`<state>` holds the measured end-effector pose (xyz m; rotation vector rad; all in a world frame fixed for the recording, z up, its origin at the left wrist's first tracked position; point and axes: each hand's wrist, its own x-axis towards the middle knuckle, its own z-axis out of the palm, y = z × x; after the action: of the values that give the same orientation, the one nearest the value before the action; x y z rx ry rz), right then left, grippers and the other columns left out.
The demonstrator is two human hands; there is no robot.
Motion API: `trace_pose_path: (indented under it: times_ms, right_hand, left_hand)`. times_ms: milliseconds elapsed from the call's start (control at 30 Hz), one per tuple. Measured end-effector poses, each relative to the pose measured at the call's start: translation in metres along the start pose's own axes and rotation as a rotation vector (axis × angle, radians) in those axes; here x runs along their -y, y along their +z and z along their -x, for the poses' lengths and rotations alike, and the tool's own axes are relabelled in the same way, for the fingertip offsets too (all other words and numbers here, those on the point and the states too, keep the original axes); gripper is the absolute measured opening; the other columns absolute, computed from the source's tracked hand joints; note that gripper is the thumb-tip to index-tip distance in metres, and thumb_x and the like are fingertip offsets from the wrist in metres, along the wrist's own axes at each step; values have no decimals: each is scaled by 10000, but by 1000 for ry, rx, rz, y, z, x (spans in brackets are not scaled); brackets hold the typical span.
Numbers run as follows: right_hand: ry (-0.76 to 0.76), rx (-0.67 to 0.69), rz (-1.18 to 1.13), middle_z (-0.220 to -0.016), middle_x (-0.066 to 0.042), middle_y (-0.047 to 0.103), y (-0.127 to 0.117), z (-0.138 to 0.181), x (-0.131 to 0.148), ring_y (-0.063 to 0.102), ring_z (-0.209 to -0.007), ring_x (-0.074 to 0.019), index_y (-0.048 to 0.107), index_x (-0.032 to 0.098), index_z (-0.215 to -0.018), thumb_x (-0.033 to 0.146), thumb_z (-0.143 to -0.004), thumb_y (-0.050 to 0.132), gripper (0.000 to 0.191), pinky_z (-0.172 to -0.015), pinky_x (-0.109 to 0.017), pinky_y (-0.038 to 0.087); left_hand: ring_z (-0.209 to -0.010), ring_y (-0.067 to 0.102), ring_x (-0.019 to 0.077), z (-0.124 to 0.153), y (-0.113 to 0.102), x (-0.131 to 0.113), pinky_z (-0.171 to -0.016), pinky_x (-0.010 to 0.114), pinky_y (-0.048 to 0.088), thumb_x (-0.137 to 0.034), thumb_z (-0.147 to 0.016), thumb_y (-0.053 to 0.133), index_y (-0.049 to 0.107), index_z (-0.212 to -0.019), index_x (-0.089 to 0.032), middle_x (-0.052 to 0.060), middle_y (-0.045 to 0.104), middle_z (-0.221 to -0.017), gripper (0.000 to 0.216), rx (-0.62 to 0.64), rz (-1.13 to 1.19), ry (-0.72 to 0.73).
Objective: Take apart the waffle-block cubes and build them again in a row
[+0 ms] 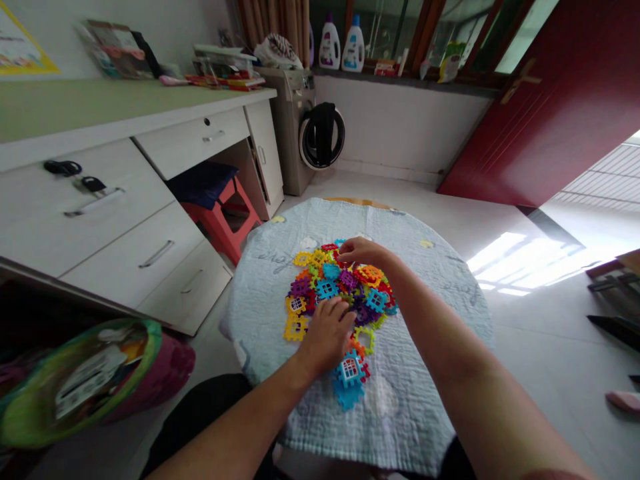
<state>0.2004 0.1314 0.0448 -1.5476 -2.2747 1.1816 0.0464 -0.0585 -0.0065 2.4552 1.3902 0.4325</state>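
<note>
A pile of colourful plastic interlocking building blocks (pixel 349 279) lies on the cloth-covered round table. My left hand (pixel 325 333) is at the near left of the pile, its fingers curled down over the blocks; whatever it grips is hidden beneath. My right hand (pixel 367 252) is at the far side, thumb and fingertips pinched close to a small red block. I cannot make out what is between them. A yellow block (pixel 296 328) lies left of my left hand. Nearer me are a blue block with a white window (pixel 350 369) and a plain blue block (pixel 349 395).
A pale blue cloth (pixel 425 400) covers the round table. At the left are a white desk with drawers (pixel 165 250), a red stool (pixel 233 223) and a full basket (pixel 150 360). A washing machine (pixel 293 133) with its door open and a red door (pixel 545 113) are farther back.
</note>
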Motion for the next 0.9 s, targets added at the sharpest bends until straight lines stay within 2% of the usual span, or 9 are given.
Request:
trace_pose_path:
  times_ms: [67, 167, 233, 300, 400, 600, 700, 767, 900]
  right_hand:
    - [-10, -95, 54, -848, -70, 713, 6, -12, -3, 647, -724, -154, 684, 143, -953, 361, -827, 597, 267, -685, -259, 493]
    - [8, -253, 272, -1170, -116, 653, 19, -33, -6, 607, -1035, -234, 647, 160, -1145, 428, -805, 623, 434, -886, -329, 459]
    - [9, -220, 355, -1379, -113, 516, 33, -44, -8, 489, -1228, -287, 537, 220, -1322, 537, -765, 644, 650, -993, -393, 397]
    - [13, -154, 395, -1458, -91, 422, 46, -48, -8, 384, -1317, -328, 451, 298, -1396, 645, -740, 615, 759, -1031, -469, 351]
    - [18, -105, 435, -1430, -96, 427, 57, -42, -9, 382, -1303, -354, 486, 320, -1368, 689, -767, 550, 708, -1018, -506, 349]
    - [-24, -94, 469, -1234, -126, 553, 52, 2, -25, 516, -1144, -266, 584, 211, -1256, 563, -867, 510, 530, -980, -350, 383]
    - [-34, -118, 463, -1217, -114, 571, 50, 30, -34, 531, -1128, -231, 529, 209, -1306, 445, -933, 432, 452, -973, -320, 378]
    - [-36, -135, 460, -1241, -122, 564, 51, 46, -37, 527, -1143, -220, 440, 186, -1381, 376, -937, 420, 483, -977, -305, 368]
    - [36, -181, 423, -1218, -157, 558, 57, 72, -37, 550, -1119, -245, 335, 151, -1433, 424, -896, 481, 620, -941, -315, 384]
  left_hand:
    - [-1365, 311, 320, 4, 10, -5, -1134, 541, 199, -378, -847, 546, 521, -1305, -255, 117, 496, -1371, 474, 65, -23, -20]
    - [-1404, 215, 403, 9, 19, -9, -1113, 635, 134, -664, -686, 630, 426, -1395, -293, 149, 415, -1447, 826, 159, -9, -14]
    - [-1415, 148, 448, 14, 22, -11, -1097, 676, 91, -752, -557, 660, 372, -1431, -301, 165, 337, -1500, 1025, 214, 7, 26]
    - [-1421, 83, 473, 20, 25, -12, -1085, 697, 63, -756, -501, 683, 345, -1447, -296, 174, 244, -1548, 1106, 263, 16, 71]
    - [-1429, 46, 469, 25, 27, -13, -1088, 695, 48, -689, -486, 732, 403, -1408, -303, 154, 170, -1579, 1053, 300, 9, 81]
    - [-1434, 157, 388, 20, 16, -8, -1115, 648, 59, -495, -523, 787, 489, -1328, -300, 143, 260, -1554, 880, 277, -18, 3]
    - [-1425, 169, 408, 15, 7, -4, -1122, 626, 81, -448, -504, 807, 540, -1279, -280, 152, 311, -1526, 837, 240, -7, -63]
    - [-1422, 155, 425, 12, 3, -1, -1120, 622, 90, -416, -494, 813, 552, -1265, -279, 149, 339, -1507, 825, 207, 0, -94]
    - [-1351, 285, 413, 6, 0, -1, -1087, 572, 226, -393, -513, 794, 546, -1251, -277, 146, 432, -1413, 787, 181, -12, -90]
